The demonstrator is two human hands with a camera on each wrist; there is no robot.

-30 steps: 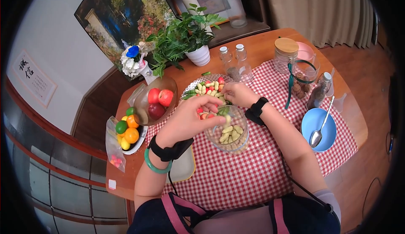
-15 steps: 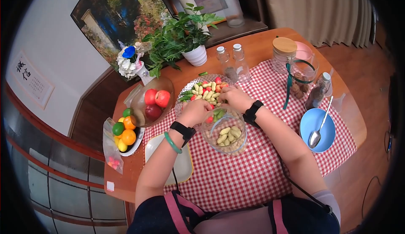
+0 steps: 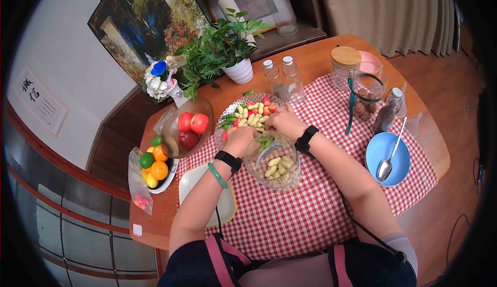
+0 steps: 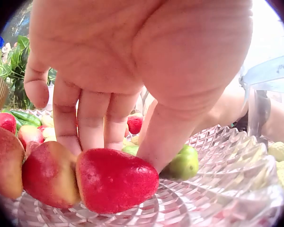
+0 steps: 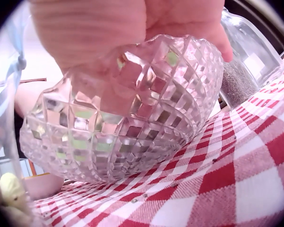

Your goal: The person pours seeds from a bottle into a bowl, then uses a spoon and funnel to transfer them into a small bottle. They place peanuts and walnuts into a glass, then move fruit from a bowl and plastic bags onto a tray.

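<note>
Both hands reach into a cut-glass bowl [image 3: 223, 112] holding peanuts [image 3: 247, 115], small red-and-yellow fruits [image 4: 116, 182] and green peppers [image 4: 26, 117]. My left hand [image 3: 241, 142] is over the bowl's near left side. In the left wrist view its extended fingers point down behind a red fruit, their tips hidden, with the thumb beside a round green piece [image 4: 185, 163]. My right hand [image 3: 287, 123] lies over the near right rim; the bowl wall [image 5: 128, 118] blurs its fingertips, so I cannot tell what they hold. Just nearer stands a glass jar [image 3: 252, 163] with pale peanuts [image 3: 279, 168] and green pieces [image 3: 264, 142].
Left are a pale tray [image 3: 204, 183], a brown bowl [image 3: 173, 131] of red fruit and a plate of citrus. Two stoppered bottles [image 3: 295, 87] stand behind the bowl. Right are jars, a dark-filled bottle [image 3: 385, 113] and a blue bowl [image 3: 370, 157] with a spoon.
My left hand has moved from above the jar forward and down into the glass bowl. More green pieces show in the jar. The right hand stays at the bowl's right side.
</note>
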